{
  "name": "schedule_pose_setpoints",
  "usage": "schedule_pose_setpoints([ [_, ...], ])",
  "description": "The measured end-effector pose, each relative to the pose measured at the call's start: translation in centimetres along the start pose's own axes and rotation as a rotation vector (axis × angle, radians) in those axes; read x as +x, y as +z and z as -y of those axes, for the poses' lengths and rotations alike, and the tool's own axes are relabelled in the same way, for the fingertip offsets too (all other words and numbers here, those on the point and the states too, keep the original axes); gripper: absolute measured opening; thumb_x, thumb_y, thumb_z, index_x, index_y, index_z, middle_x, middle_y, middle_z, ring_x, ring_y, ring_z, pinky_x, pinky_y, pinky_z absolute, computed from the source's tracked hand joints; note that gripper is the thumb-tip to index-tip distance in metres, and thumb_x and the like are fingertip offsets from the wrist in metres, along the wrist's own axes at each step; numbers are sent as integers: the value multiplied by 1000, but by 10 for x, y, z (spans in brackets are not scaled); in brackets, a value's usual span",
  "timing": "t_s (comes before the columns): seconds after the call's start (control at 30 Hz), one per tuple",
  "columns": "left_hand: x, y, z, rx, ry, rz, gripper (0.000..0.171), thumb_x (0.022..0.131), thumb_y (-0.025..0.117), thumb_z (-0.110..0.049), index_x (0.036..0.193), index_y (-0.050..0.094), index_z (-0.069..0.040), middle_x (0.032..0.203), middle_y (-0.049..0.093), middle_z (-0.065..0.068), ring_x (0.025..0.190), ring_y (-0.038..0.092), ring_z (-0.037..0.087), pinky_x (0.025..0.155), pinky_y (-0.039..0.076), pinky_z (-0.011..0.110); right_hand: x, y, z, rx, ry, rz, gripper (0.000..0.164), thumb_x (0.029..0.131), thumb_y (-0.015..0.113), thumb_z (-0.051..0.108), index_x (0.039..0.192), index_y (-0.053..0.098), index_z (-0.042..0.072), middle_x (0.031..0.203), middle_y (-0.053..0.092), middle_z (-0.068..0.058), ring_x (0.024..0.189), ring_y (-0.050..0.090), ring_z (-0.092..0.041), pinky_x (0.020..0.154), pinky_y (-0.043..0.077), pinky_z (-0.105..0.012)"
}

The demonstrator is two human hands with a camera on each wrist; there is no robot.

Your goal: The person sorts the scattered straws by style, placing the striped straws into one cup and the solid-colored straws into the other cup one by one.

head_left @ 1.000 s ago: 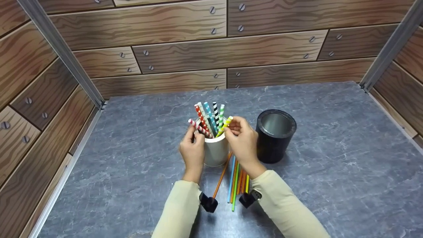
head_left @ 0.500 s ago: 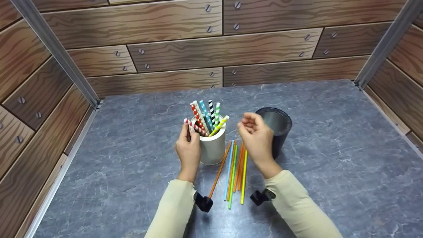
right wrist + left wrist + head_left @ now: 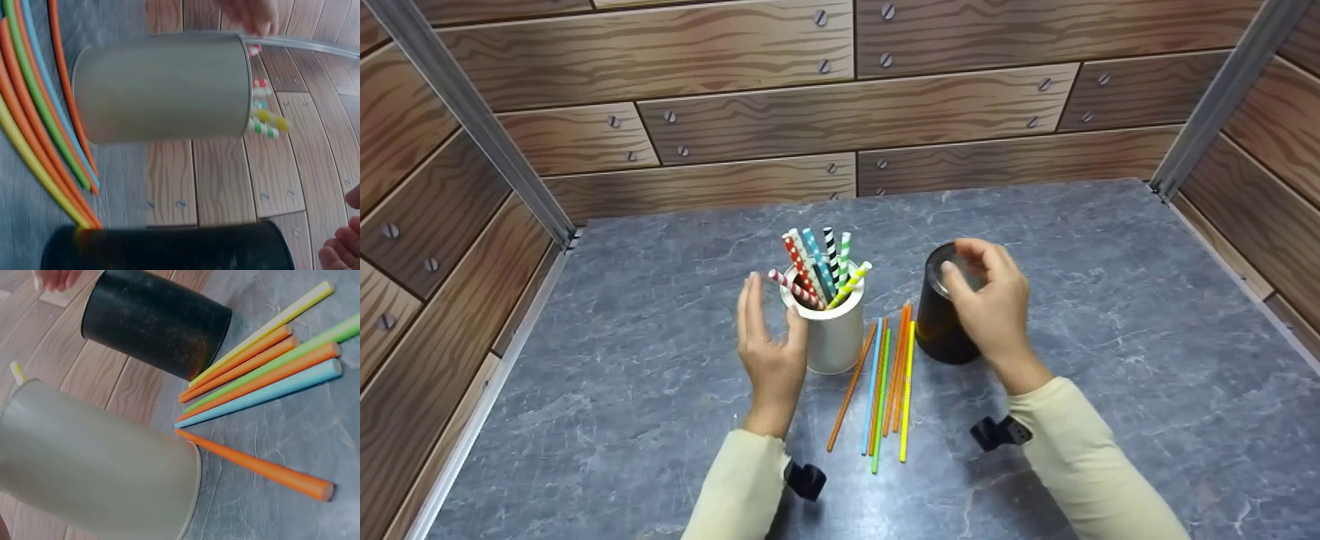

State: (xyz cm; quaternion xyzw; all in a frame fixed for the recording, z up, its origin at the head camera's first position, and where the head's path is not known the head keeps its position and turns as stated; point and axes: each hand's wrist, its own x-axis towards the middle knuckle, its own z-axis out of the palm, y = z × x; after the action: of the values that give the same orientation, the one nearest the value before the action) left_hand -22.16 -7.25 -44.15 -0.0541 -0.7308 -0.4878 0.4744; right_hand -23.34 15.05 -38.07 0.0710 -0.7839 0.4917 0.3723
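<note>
Patterned paper straws [image 3: 823, 262], striped and dotted in several colours, stand fanned out in a white cylindrical cup [image 3: 837, 341]. My left hand [image 3: 771, 356] is at the cup's left side, fingers extended upward and thumb near the rim, holding nothing. Over the rim of a black cup [image 3: 941, 322] hovers my right hand [image 3: 997, 307], its fingers loosely bent and nothing between them. The left wrist view has the white cup [image 3: 107, 461] large in front and the black cup [image 3: 157, 320] behind it. Fingers of the right hand [image 3: 343, 242] show at the right wrist view's edge.
Several thin coloured sticks [image 3: 888, 390], orange, blue, green and yellow, lie on the grey marbled table [image 3: 645, 330] between and in front of the two cups. Wood-patterned panels [image 3: 750, 112] wall in the back and sides.
My right hand has left the yellow striped straw and moved right to the black cup. My left hand has let go of the red striped straw and drawn slightly left, its fingers straightened.
</note>
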Motion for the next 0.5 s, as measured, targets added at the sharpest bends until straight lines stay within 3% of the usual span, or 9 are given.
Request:
schedule_pose_setpoints([
  [0.1,-6,-3,-3,2,27,-24,60,76,62,2,132,42,9,132,46,24,125,43,32,106,32,36,4,-8,-6,-42,-19,16,27,74,67,0,100,66,-4,100,64,-16,95,57,-25,83,42,-27],
  [0.27,-22,-6,-5,-18,-53,-20,43,75,64,4,116,53,10,114,56,22,105,53,29,94,42,35,7,-15,-21,-62,-26,51,31,75,67,3,105,65,-4,110,62,-17,107,55,-28,93,39,-36],
  [0.37,-33,-7,-6,-16,-112,34,25,74,65,5,100,61,6,95,63,16,84,57,24,76,48,34,8,-17,-31,-83,-14,57,33,76,66,5,107,65,-3,113,61,-18,109,55,-30,96,38,-39],
  [0.5,-45,-7,-8,24,-196,167,17,74,66,5,91,67,2,82,66,10,69,60,19,64,51,30,9,-20,-43,-117,13,70,35,77,64,8,110,65,-3,117,59,-20,111,54,-33,98,38,-43],
])
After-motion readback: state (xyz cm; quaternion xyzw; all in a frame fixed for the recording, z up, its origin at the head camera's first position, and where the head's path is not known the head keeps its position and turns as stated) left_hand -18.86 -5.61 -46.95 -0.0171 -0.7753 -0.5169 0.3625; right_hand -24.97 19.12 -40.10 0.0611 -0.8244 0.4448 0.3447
